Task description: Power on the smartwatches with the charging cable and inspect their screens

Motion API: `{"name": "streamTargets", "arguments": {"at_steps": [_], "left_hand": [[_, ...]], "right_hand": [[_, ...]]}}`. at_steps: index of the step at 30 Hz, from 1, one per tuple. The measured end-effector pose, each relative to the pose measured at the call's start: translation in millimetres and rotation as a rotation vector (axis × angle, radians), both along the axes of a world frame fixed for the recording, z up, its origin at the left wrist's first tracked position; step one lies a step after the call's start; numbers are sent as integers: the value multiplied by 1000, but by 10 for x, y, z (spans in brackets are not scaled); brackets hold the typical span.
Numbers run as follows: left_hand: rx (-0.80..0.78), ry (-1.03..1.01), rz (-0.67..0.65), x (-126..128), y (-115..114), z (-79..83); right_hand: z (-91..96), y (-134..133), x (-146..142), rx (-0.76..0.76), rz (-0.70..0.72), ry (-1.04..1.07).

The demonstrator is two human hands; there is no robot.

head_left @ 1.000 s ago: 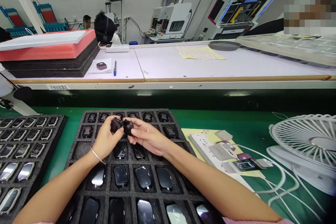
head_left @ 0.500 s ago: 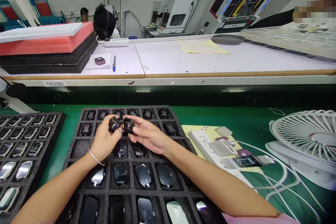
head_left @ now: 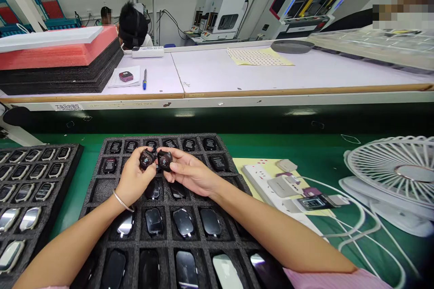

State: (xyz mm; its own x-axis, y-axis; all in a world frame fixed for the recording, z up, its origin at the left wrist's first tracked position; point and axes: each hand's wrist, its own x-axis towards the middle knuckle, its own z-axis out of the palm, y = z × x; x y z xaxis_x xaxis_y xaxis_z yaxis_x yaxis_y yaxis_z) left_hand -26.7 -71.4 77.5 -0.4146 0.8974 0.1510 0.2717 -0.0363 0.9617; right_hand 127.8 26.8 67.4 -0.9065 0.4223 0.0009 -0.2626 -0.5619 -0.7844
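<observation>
Above a dark foam tray (head_left: 101, 189), my two hands hold a pair of small black smartwatch bodies side by side. My left hand (head_left: 135, 178) pinches one watch body (head_left: 146, 159), its sensor side turned up. Between the thumb and fingers of my right hand (head_left: 191, 174) is the other watch body (head_left: 164, 160), also sensor side up and almost touching the first. Under and around my hands, many tray compartments hold more watch bodies, such as a dark glossy one (head_left: 183, 222) and a pale one (head_left: 227, 271). My fingers hide some middle compartments.
Left stands a second foam tray (head_left: 37, 185) of silver-rimmed watches. To the right are a power strip (head_left: 257, 180) with chargers and cables, and a white fan (head_left: 396, 180). A raised shelf (head_left: 203, 72) runs behind, bearing stacked foam (head_left: 57, 63). Other people are beyond it.
The whole view has shifted slightly, so things sit a little higher and further left. Both hands keep their hold on the watch bodies, with almost no change in pose.
</observation>
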Motion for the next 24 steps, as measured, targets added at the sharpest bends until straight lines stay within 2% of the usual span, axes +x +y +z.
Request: {"name": "streamTargets", "arguments": {"at_steps": [24], "left_hand": [[-16,-21,-12,18,2,35]], "right_hand": [[15,-6,7,9,17,21]]}}
